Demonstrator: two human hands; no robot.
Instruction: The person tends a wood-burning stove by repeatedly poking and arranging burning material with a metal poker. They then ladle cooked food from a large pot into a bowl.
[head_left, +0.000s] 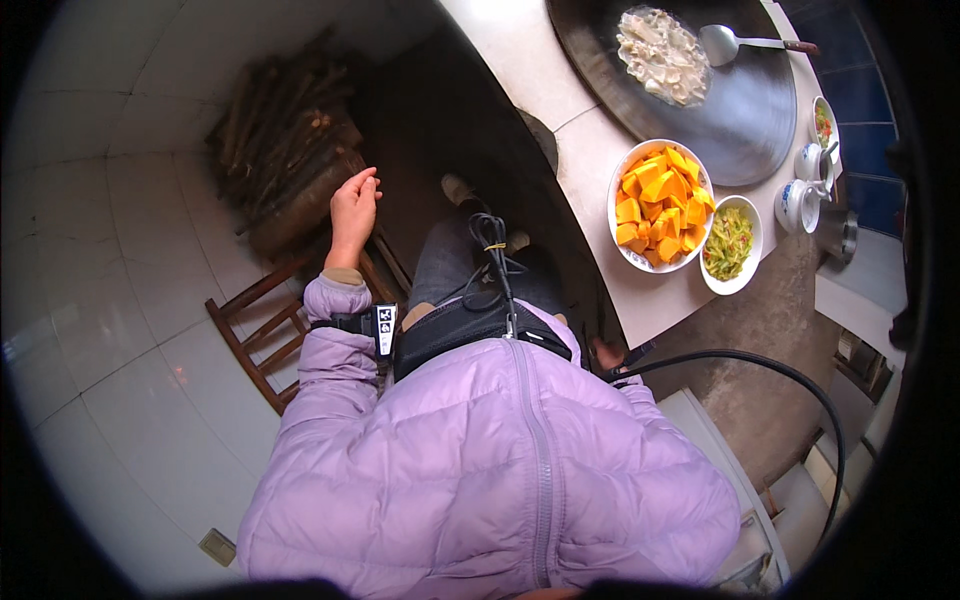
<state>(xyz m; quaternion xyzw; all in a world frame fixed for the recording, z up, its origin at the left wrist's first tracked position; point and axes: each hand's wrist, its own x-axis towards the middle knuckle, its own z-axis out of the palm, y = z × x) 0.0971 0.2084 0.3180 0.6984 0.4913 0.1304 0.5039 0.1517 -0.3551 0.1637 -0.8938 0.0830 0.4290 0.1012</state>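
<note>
My left hand (354, 211) is held out over the floor, near the firewood, with loosely bent fingers and nothing seen in it. Low beside the counter corner, my right hand (609, 354) is mostly hidden by my jacket and a black cable. A dark rod-like thing (637, 352) shows next to it, and whether the hand grips it is unclear. Ahead on the right, a large wok (739, 127) is set into the counter, with pale sliced food (664, 56) in it. A metal spatula (721, 45) rests in the wok beside that food.
On the counter (630, 300) stand a bowl of cut pumpkin (660, 206) and a bowl of shredded green vegetables (727, 244). Small white jars (796, 206) and another bowl (825, 124) line the wok's right side. Firewood (281, 142) and a wooden chair (259, 337) are at left.
</note>
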